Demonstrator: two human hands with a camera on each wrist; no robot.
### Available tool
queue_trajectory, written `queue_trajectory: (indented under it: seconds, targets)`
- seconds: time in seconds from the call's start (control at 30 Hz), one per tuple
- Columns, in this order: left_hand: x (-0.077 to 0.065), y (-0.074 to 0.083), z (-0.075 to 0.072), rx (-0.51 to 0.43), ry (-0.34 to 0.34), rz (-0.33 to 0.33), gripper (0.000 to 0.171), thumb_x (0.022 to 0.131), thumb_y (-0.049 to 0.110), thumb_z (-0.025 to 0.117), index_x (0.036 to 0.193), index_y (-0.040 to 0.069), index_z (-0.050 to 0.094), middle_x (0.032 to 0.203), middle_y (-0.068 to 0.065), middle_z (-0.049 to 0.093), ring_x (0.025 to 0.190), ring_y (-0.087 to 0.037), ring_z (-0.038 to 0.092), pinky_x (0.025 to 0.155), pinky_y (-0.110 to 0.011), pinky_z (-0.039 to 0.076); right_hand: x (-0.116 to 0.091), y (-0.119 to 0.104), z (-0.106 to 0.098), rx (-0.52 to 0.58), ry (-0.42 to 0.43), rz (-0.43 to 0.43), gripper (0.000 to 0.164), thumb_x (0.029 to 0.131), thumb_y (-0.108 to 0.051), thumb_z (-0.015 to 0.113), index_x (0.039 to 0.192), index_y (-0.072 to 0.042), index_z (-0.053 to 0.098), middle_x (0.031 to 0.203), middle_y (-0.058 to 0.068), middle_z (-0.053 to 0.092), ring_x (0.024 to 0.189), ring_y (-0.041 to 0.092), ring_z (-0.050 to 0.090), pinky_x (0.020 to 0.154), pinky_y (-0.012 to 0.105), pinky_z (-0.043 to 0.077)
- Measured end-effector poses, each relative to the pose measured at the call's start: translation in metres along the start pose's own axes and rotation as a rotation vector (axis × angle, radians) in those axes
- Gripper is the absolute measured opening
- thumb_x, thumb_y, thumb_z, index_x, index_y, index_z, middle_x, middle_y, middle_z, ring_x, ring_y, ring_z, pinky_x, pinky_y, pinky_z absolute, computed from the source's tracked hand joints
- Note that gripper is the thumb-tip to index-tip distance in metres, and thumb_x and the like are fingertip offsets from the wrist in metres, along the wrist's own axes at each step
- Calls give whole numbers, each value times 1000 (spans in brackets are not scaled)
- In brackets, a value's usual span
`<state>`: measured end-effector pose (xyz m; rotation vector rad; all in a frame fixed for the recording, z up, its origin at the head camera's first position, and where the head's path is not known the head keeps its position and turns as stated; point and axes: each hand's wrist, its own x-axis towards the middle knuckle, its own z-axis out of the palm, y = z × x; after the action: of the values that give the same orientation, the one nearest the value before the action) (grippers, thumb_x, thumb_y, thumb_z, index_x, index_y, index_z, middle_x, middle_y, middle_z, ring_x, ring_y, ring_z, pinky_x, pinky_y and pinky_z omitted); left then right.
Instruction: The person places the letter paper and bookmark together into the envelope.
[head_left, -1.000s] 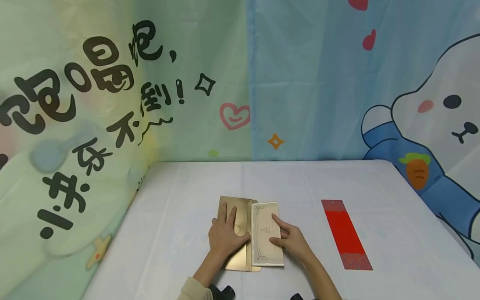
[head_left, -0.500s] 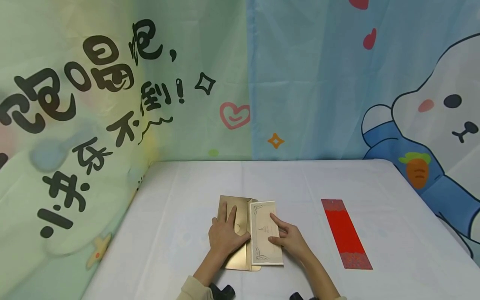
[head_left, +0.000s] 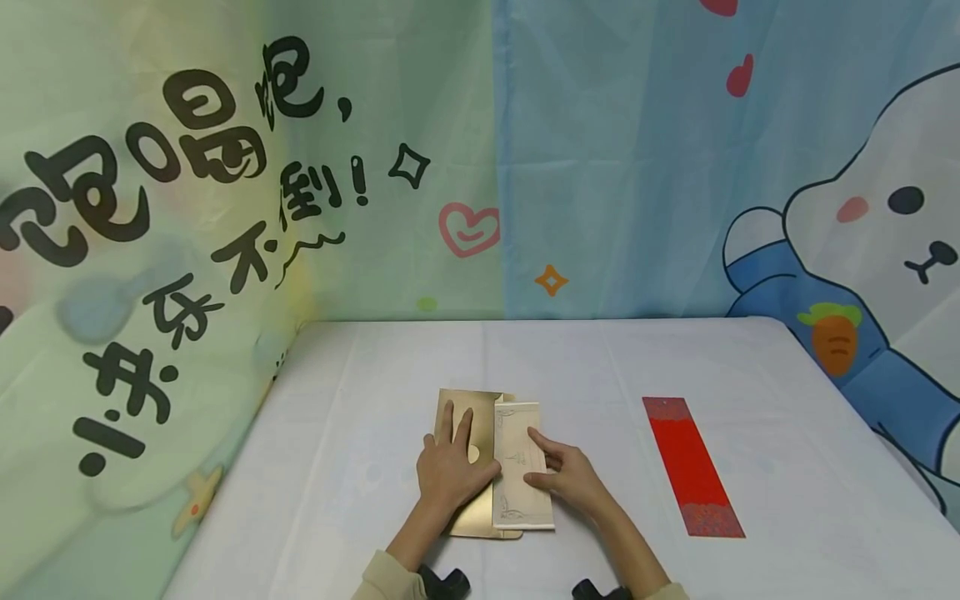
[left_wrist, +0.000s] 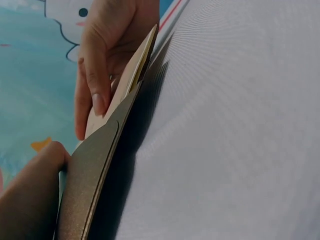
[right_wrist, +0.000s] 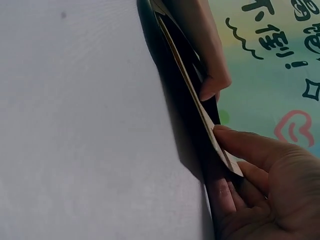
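A gold paper envelope [head_left: 474, 407] lies on the white cloth near the table's front. My left hand [head_left: 448, 471] rests on it with fingers spread, the thumb at the envelope's right edge. A flat cream booklet [head_left: 517, 500] with an ornate printed border overlaps that right side. My right hand [head_left: 573, 477] pinches the booklet's right edge between thumb and fingers. In the left wrist view the gold cover [left_wrist: 92, 175] hides part of the cream booklet [left_wrist: 125, 82]. The right wrist view shows the booklet's thin edge [right_wrist: 214, 135] between thumb and fingers, with the left thumb [right_wrist: 217, 82] beyond it.
A long red paper strip [head_left: 693, 467] with patterned ends lies to the right on the white tabletop [head_left: 360, 400]. Black wrist-worn devices [head_left: 446, 585] show at the lower edge. Printed curtains [head_left: 570, 167] stand behind and to the left.
My right hand has moved left with the cream booklet, which now covers more of the envelope's right side. My left hand stays in place on the envelope.
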<state>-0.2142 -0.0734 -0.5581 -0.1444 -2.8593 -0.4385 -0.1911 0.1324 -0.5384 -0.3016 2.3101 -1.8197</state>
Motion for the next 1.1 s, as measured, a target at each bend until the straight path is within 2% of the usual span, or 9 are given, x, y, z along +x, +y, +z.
queue_trajectory:
  seconds: [0.1, 0.23, 0.33, 0.4, 0.5, 0.63, 0.73, 0.83, 1.1]
  targets:
    - [-1, 0, -1, -3, -2, -1, 88, 64, 63, 53, 142, 26, 37, 152, -4, 21, 86, -34, 51, 55, -35, 41, 3, -2, 6, -142, 64, 6, 73, 70, -6, 77, 136, -2, 44, 128, 21, 52, 100, 27, 59, 78, 32, 48]
    - [-1, 1, -2, -3, 3, 1, 88, 64, 63, 53, 142, 25, 38, 151, -4, 21, 84, -33, 50, 54, -35, 40, 5, -4, 12, -277, 122, 11, 72, 68, -11, 80, 133, -7, 50, 127, 16, 53, 114, 31, 52, 94, 44, 38]
    - [-1, 1, -2, -7, 11, 3, 88, 64, 63, 53, 142, 25, 38, 151, -4, 22, 86, -35, 51, 54, -35, 40, 6, -5, 14, -348, 125, 1, 71, 68, -13, 80, 133, -7, 50, 130, 16, 51, 122, 35, 43, 98, 47, 33]
    - [-1, 1, -2, -8, 14, 6, 88, 64, 64, 53, 142, 25, 38, 151, -5, 22, 87, -36, 51, 55, -36, 41, 6, -6, 15, -404, 125, -10, 72, 68, -14, 80, 133, -7, 50, 129, 16, 51, 120, 35, 46, 97, 46, 35]
    - [-1, 1, -2, -13, 17, 9, 89, 63, 64, 53, 142, 25, 39, 151, -5, 22, 86, -36, 51, 55, -36, 41, 4, -7, 17, -495, 128, -25, 73, 67, -17, 80, 133, -8, 50, 129, 16, 52, 102, 30, 53, 86, 42, 42]
    - [-2, 0, -2, -17, 22, 15, 89, 63, 63, 54, 141, 23, 40, 151, -6, 23, 84, -34, 51, 53, -34, 39, 2, -8, 18, -650, 156, -60, 72, 67, -25, 80, 132, -12, 52, 129, 12, 53, 89, 21, 46, 77, 38, 38]
    - [-2, 0, -2, -4, 27, 17, 89, 63, 64, 54, 141, 23, 40, 150, -6, 23, 83, -34, 51, 52, -33, 39, 0, -7, 17, -752, 159, -101, 71, 67, -32, 79, 132, -14, 53, 128, 11, 54, 108, 28, 47, 90, 46, 34]
    - [-3, 0, -2, 4, 25, 17, 90, 63, 64, 55, 142, 24, 39, 151, -6, 23, 82, -33, 51, 51, -32, 38, -1, -7, 16, -808, 120, -132, 70, 71, -36, 75, 133, -13, 52, 130, 14, 52, 126, 37, 36, 100, 59, 20]
    - [-2, -2, 0, 2, 37, 27, 90, 63, 64, 56, 142, 24, 39, 151, -7, 22, 80, -29, 49, 50, -32, 38, -3, -7, 17, -916, 51, -136, 69, 78, -46, 65, 138, -18, 46, 137, 10, 45, 135, 36, 22, 100, 64, 7]
